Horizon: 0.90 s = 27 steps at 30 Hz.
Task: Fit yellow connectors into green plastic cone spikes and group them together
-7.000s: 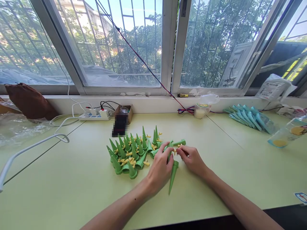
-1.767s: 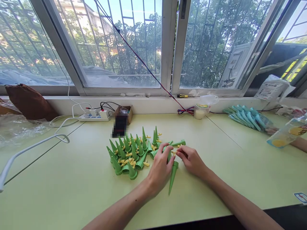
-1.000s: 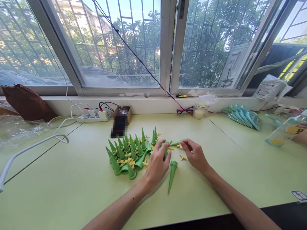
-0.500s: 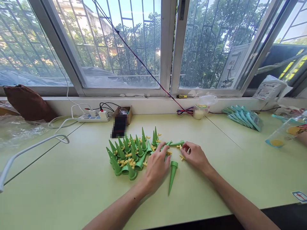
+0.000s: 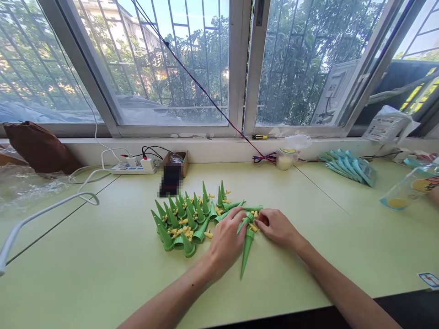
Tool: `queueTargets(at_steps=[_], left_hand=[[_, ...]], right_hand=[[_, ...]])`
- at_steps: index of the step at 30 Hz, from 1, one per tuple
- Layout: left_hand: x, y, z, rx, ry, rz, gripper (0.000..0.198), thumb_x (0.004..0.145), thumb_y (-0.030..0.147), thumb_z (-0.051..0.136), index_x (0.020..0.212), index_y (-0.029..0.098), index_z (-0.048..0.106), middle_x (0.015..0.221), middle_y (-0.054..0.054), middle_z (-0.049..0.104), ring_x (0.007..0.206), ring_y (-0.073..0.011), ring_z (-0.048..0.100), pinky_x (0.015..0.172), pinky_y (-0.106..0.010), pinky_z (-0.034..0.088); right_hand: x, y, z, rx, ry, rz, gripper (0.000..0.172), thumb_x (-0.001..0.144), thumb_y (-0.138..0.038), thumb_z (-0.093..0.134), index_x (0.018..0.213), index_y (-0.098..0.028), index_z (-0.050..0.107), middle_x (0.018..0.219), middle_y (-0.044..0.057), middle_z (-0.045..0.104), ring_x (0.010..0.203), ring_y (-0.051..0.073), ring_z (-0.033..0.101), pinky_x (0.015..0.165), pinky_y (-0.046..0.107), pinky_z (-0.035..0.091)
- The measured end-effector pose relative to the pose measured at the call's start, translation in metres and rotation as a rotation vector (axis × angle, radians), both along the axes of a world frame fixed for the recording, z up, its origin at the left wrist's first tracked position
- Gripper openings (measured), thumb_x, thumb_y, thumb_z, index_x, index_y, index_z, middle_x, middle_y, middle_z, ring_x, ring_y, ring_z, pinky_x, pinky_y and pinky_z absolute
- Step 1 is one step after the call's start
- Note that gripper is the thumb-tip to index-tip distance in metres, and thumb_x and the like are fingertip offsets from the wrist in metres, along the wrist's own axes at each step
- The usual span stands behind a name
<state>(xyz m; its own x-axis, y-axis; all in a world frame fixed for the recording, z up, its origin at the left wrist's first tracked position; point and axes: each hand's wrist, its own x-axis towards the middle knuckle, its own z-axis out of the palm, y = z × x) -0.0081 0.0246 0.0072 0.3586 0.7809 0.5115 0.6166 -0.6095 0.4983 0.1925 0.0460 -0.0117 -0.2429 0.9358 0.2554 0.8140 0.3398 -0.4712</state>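
My left hand (image 5: 228,235) is closed around a green plastic cone-shaped spike (image 5: 247,218), its capped end toward my right hand. My right hand (image 5: 276,227) has its fingers pinched at a small yellow plastic valve (image 5: 253,227), close to the cap of the held spike. Another green spike (image 5: 247,251) lies just below, its point toward me. Beyond my fingers, more green spikes (image 5: 252,208) lie on their sides, with a yellow valve (image 5: 254,213) beside them. To the left, a cluster of green spikes (image 5: 173,221) stands mostly upright, yellow valves (image 5: 188,234) scattered among them.
On the pale green table (image 5: 113,274), a power strip (image 5: 133,169) and small cardboard box (image 5: 185,163) stand at the back left. A lidded jar (image 5: 286,159) is by the window wall. Teal packets (image 5: 350,167) and a clear plastic bag (image 5: 409,189) lie right.
My right hand has moved slightly down and left, and the yellow valve near it now sits closer to my left hand. The spike in my left hand shows more clearly, its cap turned rightward.
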Motion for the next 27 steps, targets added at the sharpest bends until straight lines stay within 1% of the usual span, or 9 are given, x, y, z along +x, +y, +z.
queueTargets(at_steps=[3, 6, 8, 12, 15, 19, 23, 27], left_hand=[[0.001, 0.000, 0.002, -0.011, -0.029, -0.010, 0.016, 0.094, 0.014, 0.053, 0.101, 0.022, 0.065, 0.114, -0.005, 0.068, 0.092, -0.0182, 0.069, 0.078, -0.029, 0.054], [0.002, -0.002, 0.005, 0.008, -0.004, 0.010, 0.011, 0.094, 0.018, 0.054, 0.093, 0.021, 0.065, 0.093, -0.003, 0.066, 0.073, -0.0152, 0.064, 0.066, -0.026, 0.048], [0.002, -0.005, 0.007, 0.010, 0.051, 0.019, 0.011, 0.094, 0.022, 0.055, 0.086, 0.021, 0.064, 0.084, -0.002, 0.064, 0.068, -0.0152, 0.061, 0.063, -0.027, 0.044], [0.004, -0.009, 0.007, -0.073, 0.237, 0.001, 0.013, 0.091, 0.028, 0.059, 0.080, 0.022, 0.062, 0.073, -0.001, 0.065, 0.065, -0.0182, 0.062, 0.060, -0.028, 0.041], [0.006, -0.011, 0.005, -0.117, 0.347, -0.013, 0.012, 0.088, 0.031, 0.060, 0.081, 0.022, 0.064, 0.070, -0.002, 0.067, 0.066, -0.0212, 0.065, 0.059, -0.029, 0.040], [0.007, -0.012, 0.002, -0.127, 0.413, -0.026, 0.009, 0.087, 0.029, 0.059, 0.087, 0.023, 0.066, 0.074, -0.004, 0.071, 0.069, -0.0240, 0.068, 0.059, -0.030, 0.040], [0.007, -0.012, 0.001, -0.143, 0.433, -0.020, 0.010, 0.085, 0.026, 0.058, 0.089, 0.023, 0.066, 0.078, -0.006, 0.072, 0.072, -0.0258, 0.069, 0.059, -0.031, 0.040], [0.007, -0.012, 0.000, -0.166, 0.385, -0.022, 0.009, 0.085, 0.023, 0.057, 0.089, 0.023, 0.066, 0.078, -0.005, 0.072, 0.072, -0.0251, 0.069, 0.059, -0.030, 0.038]], right_hand=[[-0.002, 0.000, 0.000, -0.005, 0.067, -0.008, 0.022, 0.088, -0.026, 0.055, 0.067, -0.020, 0.054, 0.067, 0.002, 0.064, 0.060, 0.016, 0.054, 0.058, 0.027, 0.037], [-0.005, -0.002, 0.003, 0.016, 0.205, -0.022, 0.027, 0.091, -0.032, 0.053, 0.066, -0.020, 0.052, 0.064, 0.001, 0.063, 0.057, 0.015, 0.053, 0.056, 0.027, 0.038], [-0.007, -0.002, 0.006, 0.051, 0.312, -0.047, 0.029, 0.092, -0.037, 0.053, 0.068, -0.021, 0.052, 0.062, 0.000, 0.061, 0.055, 0.015, 0.052, 0.055, 0.027, 0.040], [-0.008, -0.005, 0.011, 0.099, 0.536, -0.080, 0.030, 0.097, -0.046, 0.050, 0.078, -0.022, 0.050, 0.064, 0.000, 0.061, 0.050, 0.014, 0.052, 0.053, 0.027, 0.043], [-0.008, -0.006, 0.012, 0.083, 0.646, -0.067, 0.032, 0.099, -0.050, 0.048, 0.082, -0.023, 0.047, 0.067, -0.001, 0.062, 0.046, 0.013, 0.050, 0.051, 0.026, 0.043], [-0.008, -0.006, 0.009, 0.103, 0.621, -0.072, 0.033, 0.099, -0.051, 0.048, 0.083, -0.023, 0.049, 0.064, -0.003, 0.054, 0.050, 0.013, 0.047, 0.052, 0.026, 0.040], [-0.008, -0.005, 0.008, 0.115, 0.567, -0.073, 0.035, 0.100, -0.050, 0.047, 0.081, -0.022, 0.052, 0.061, -0.005, 0.046, 0.053, 0.013, 0.040, 0.052, 0.025, 0.035], [-0.008, -0.005, 0.009, 0.101, 0.557, -0.043, 0.039, 0.101, -0.051, 0.046, 0.078, -0.021, 0.055, 0.061, -0.004, 0.043, 0.055, 0.013, 0.038, 0.052, 0.025, 0.033]])
